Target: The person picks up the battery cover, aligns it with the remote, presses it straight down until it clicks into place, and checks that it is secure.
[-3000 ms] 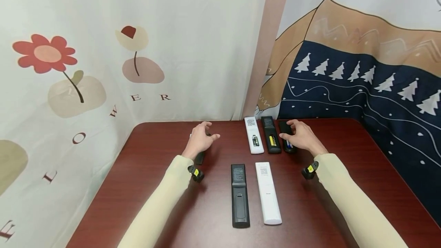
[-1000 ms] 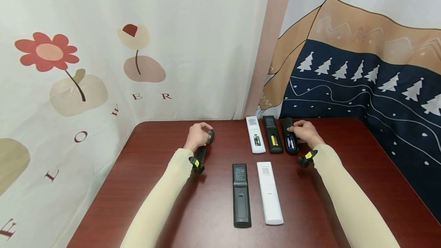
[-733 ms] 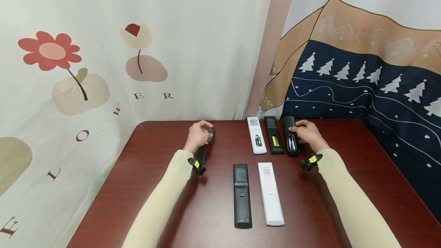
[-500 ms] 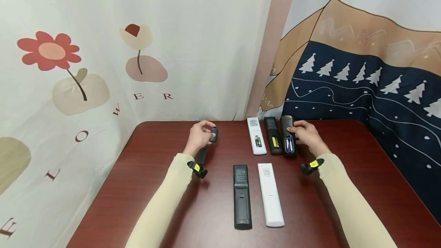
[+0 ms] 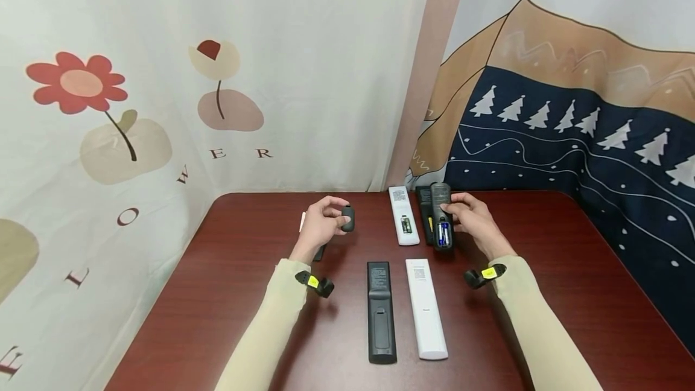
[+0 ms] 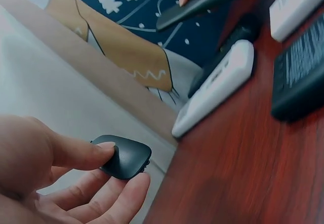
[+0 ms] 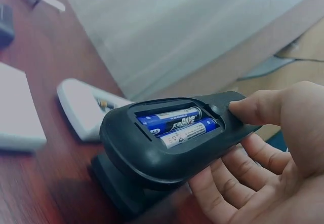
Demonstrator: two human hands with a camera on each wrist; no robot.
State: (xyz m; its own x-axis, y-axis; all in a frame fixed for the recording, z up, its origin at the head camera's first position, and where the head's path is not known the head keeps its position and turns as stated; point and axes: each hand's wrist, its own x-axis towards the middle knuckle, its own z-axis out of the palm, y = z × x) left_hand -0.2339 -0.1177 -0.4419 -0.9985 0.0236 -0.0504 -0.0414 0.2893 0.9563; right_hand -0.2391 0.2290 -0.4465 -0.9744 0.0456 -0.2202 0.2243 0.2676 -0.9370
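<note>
The left hand (image 5: 319, 226) is positioned above the left-centre of the dark red wood-grained tabletop (image 5: 217, 294), toward the far edge. Thumb and fingertips pinch a small black plastic cover with rounded corners (image 5: 349, 218). The left wrist view shows the thumb on its flat face and small tabs along one edge. A narrow white strip (image 5: 302, 221) and a narrow dark strip (image 5: 319, 253) lie partly hidden behind the hand.

Right of the cover, toward the near edge, a long black plastic remote control with a closed back (image 5: 382, 318) lies along the far-to-near direction. A slim white plastic remote control with an exposed battery (image 5: 399, 203) lies at the far edge. A long white plastic remote control with no open bay visible (image 5: 426, 318) lies toward the near edge, slightly angled. A black plastic remote control with a yellow battery (image 5: 423, 198) lies at the far edge, partly covered from view.

In front of that last unit, the right hand (image 5: 472, 220) grips a black plastic remote control with rounded ends (image 5: 440, 198) from its right side, thumb on the back face, fingers beneath. It is raised off the tabletop. Its long axis runs from far edge to near edge. Two blue batteries (image 7: 174, 122) sit in the uncovered bay, at the end nearer the person.

Governing relation: the cover is left of this bay, well apart from it; in the head view, the white far-edge unit appears between them. The left hand's pinched side faces the bay.
</note>
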